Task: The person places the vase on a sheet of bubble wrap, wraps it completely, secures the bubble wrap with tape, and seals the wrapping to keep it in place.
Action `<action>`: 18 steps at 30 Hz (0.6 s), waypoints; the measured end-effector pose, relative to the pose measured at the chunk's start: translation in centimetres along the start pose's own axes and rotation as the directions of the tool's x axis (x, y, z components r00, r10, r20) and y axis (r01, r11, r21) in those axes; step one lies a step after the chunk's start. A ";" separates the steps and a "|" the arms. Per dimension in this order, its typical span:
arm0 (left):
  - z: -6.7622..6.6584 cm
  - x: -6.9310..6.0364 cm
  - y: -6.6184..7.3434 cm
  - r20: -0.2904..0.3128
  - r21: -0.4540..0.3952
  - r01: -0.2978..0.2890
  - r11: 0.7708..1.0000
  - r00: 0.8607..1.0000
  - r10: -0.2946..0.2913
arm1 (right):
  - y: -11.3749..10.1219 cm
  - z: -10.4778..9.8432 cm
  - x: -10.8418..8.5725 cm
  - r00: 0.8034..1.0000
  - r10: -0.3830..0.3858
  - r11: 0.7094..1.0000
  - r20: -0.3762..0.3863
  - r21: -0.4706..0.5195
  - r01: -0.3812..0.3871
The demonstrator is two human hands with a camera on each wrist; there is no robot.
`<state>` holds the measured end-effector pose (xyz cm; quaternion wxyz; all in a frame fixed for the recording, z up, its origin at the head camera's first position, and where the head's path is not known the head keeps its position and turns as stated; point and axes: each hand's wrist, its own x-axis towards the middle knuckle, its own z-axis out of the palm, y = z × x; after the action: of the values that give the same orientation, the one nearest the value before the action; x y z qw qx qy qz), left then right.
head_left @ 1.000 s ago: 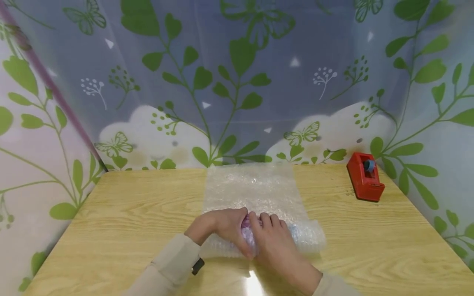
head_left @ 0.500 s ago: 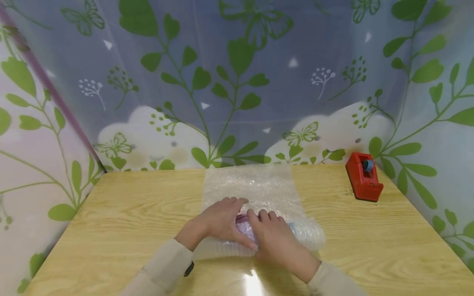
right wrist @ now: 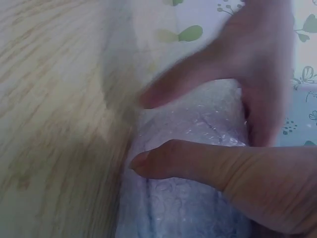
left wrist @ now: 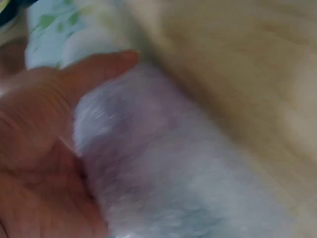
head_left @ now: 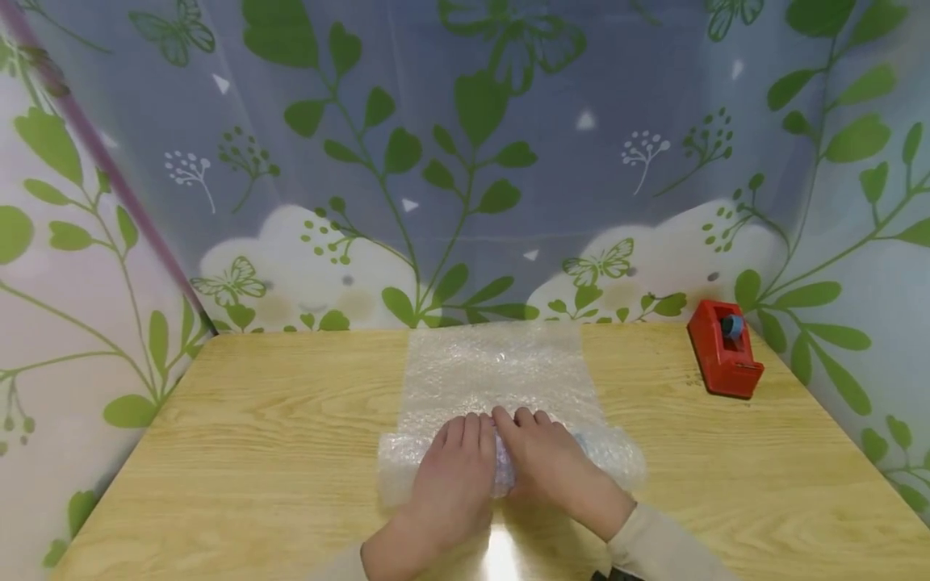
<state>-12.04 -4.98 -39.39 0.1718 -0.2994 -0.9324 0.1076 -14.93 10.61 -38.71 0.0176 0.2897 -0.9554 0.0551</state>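
Bubble wrap roll (head_left: 504, 472) in both hands, lying crosswise near the front of the counter (head_left: 291, 403).

Fingers (head_left: 471, 436) of the left hand (head_left: 452, 476) pressed together over the top, those of the right hand (head_left: 550, 461) a bit spread; both sets curled round the roll, thumbs (right wrist: 168, 158) on the near side. Hands side by side mid-roll, ends of the wrap poking out past each. Purple stuff (left wrist: 148, 116) shows through the wrap; can't tell what. Flat sheet (head_left: 497, 375) of the same wrap runs from the roll to the back edge. Red tape dispenser (head_left: 725, 355), blue tape (head_left: 734, 326) loaded, back right, well apart. Leaf-print cloth (head_left: 291, 169) behind.
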 end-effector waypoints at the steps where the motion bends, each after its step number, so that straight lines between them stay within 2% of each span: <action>1: 0.6 0.1 0.1 -0.056 0.014 0.015 1.000 0.998 -0.014 | 0.0 0.0 0.1 1.000 -0.005 1.000 0.001 -0.008 0.005; 3: 1.6 0.3 0.1 -0.123 0.026 0.036 0.999 0.992 -0.033 | 0.0 -0.1 0.2 1.000 -0.011 1.000 0.008 -0.013 0.011; 5: 2.2 0.6 -0.1 -0.155 0.022 0.048 0.999 0.987 -0.044 | 0.0 -0.3 0.5 1.000 -0.010 1.000 0.028 -0.007 0.010; 10: 2.6 0.7 -0.4 -0.158 -0.042 0.054 0.998 0.986 -0.060 | 0.1 -0.6 0.6 0.996 -0.011 0.999 0.091 0.035 0.008; 14: 2.4 0.5 -0.4 -0.129 -0.099 0.055 0.994 0.989 -0.067 | 0.3 -0.8 0.5 0.992 -0.048 0.998 0.118 0.053 0.042; 18: 2.0 0.2 -0.4 -0.049 -0.178 0.055 0.982 0.997 -0.065 | 0.3 -1.1 0.3 0.987 -0.090 0.995 0.135 0.063 0.082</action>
<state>-13.17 -5.35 -41.01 0.1732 -0.2881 -0.9417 0.0111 -15.37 10.81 -37.59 -0.0545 0.3341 -0.9390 0.0616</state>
